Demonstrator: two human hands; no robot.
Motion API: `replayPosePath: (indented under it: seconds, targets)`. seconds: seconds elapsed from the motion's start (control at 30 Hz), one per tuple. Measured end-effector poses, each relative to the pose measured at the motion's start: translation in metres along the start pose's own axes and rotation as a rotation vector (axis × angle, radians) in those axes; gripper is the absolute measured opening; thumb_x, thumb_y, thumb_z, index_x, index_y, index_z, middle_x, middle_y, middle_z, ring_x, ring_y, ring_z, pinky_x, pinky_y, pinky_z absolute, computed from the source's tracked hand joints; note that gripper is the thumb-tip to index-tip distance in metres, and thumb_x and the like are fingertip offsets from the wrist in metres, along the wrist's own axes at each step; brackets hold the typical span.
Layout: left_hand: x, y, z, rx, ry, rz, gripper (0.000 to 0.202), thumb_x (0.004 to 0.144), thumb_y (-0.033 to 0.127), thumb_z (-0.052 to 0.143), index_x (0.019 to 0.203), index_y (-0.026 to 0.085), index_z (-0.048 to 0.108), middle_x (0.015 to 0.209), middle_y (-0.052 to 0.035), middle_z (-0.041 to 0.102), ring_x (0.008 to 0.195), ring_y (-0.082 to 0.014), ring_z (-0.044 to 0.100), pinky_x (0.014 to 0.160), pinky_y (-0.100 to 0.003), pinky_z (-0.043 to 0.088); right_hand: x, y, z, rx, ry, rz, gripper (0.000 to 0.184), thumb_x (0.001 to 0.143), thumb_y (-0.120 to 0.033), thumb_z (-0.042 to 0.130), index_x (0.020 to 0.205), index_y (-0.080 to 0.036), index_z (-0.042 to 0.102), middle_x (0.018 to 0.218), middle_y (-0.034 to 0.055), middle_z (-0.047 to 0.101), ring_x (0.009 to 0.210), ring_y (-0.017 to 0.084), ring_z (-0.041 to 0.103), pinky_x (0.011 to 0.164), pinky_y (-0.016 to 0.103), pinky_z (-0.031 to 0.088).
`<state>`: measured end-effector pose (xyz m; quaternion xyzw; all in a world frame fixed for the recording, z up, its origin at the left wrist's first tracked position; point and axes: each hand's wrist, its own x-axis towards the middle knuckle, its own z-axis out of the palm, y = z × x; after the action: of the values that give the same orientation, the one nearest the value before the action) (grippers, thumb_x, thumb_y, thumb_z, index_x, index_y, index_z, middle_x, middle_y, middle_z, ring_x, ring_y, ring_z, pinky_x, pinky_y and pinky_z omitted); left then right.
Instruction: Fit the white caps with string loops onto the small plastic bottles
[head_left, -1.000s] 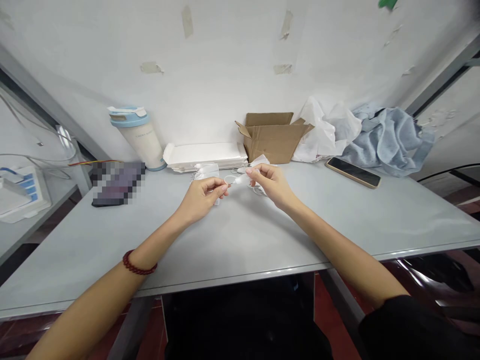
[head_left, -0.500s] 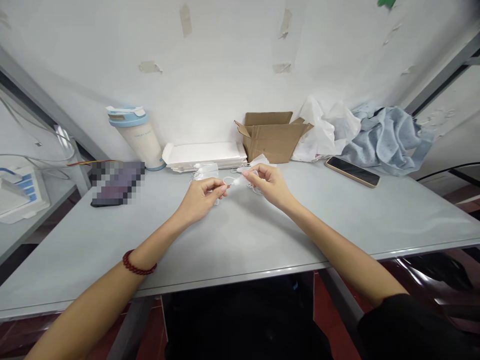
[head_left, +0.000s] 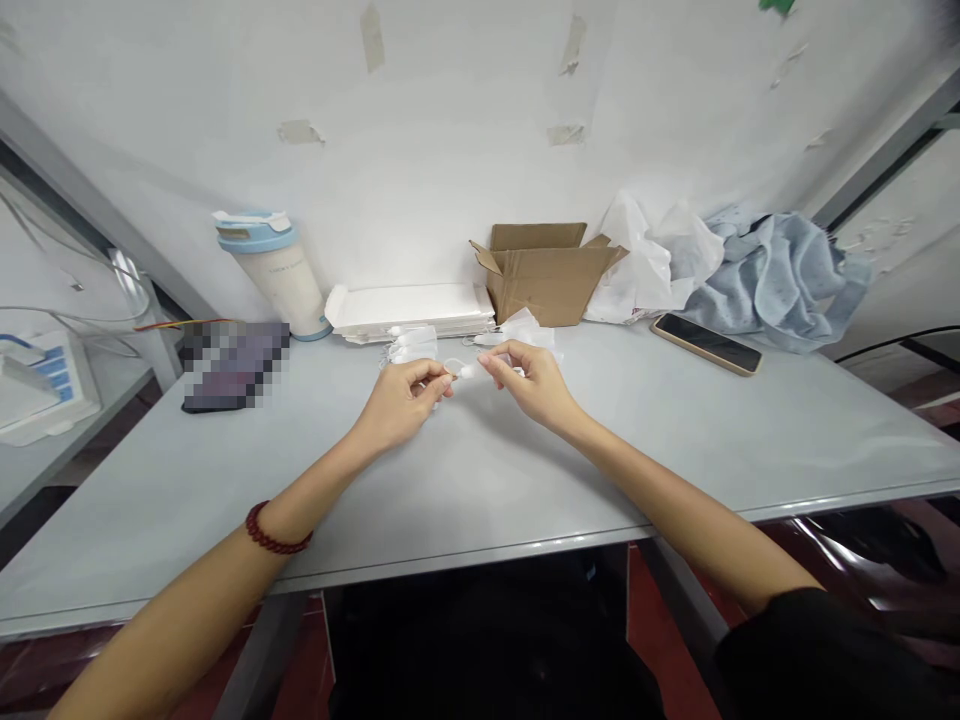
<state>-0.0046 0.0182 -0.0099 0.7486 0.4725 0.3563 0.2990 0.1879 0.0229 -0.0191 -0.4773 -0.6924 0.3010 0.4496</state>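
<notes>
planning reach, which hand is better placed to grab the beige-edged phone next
Right, I'd judge: the right hand sits nearer the beige-edged phone, while the left hand, farther off, pinches a small white piece.

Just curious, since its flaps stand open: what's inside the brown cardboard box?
Over the front of the cardboard box, part of its back panel shows. The front covers the rest of the inside, so I can't tell whether it holds anything.

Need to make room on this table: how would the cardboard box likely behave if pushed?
The cardboard box would probably slide easily, its walls looking thin, though I cannot see inside. Its open flaps would likely bend if pushed.
</notes>
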Motion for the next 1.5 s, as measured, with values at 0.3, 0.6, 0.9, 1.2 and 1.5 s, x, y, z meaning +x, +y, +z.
replayPosePath:
  seconds: [0.3,0.6,0.9,1.2,1.5]
  targets:
    - [-0.0006,-0.0023,0.0023,-0.012,-0.012,-0.006,0.022,0.080,0.035,0.054,0.077,0.017,0.064,0.069,-0.0033,0.068,0.058,-0.0151,0.057,0.055,-0.026,0.046,-0.0008,0.0007,0.0021,-0.007,-0.017,-0.004,0.041,0.084,-0.055,0.054,0.079,-0.016,0.065,0.055,-0.0015,0.055,0.054,0.011,0.047,0.053,0.024,0.034]
    - [-0.0012,-0.0002,0.0030,-0.007,-0.016,-0.007,0.021,0.079,0.035,0.054,0.072,0.017,0.063,0.068,-0.0034,0.067,0.060,-0.0150,0.057,0.058,-0.027,0.047,-0.0008,-0.0002,0.0028,0.011,-0.033,0.008,0.038,0.085,-0.052,0.054,0.077,-0.016,0.064,0.055,-0.0024,0.053,0.051,0.010,0.046,0.053,0.024,0.033]
    - [-0.0018,0.0049,-0.0002,-0.046,-0.022,0.011,0.024,0.082,0.036,0.055,0.071,0.016,0.063,0.070,-0.0028,0.066,0.061,-0.0133,0.055,0.058,-0.025,0.046,0.0007,-0.0036,-0.0012,0.063,-0.033,-0.004,0.041,0.084,-0.054,0.054,0.072,-0.016,0.062,0.055,-0.0020,0.054,0.053,0.009,0.045,0.055,0.024,0.034]
    - [0.0029,-0.0012,-0.0052,-0.102,-0.010,-0.030,0.030,0.086,0.040,0.051,0.075,0.016,0.066,0.072,-0.0027,0.066,0.061,-0.0122,0.055,0.058,-0.023,0.044,0.0041,-0.0021,-0.0052,0.161,-0.023,0.023,0.044,0.082,-0.057,0.055,0.068,-0.016,0.059,0.054,-0.0028,0.052,0.053,0.009,0.041,0.055,0.024,0.032]
    - [-0.0010,0.0061,-0.0029,-0.063,-0.016,-0.008,0.022,0.081,0.034,0.056,0.070,0.016,0.063,0.066,-0.0010,0.064,0.053,-0.0099,0.049,0.054,-0.022,0.042,0.0021,-0.0012,-0.0022,0.138,-0.044,0.056,0.046,0.081,-0.060,0.054,0.068,-0.016,0.057,0.054,-0.0027,0.051,0.051,0.009,0.040,0.052,0.024,0.030]
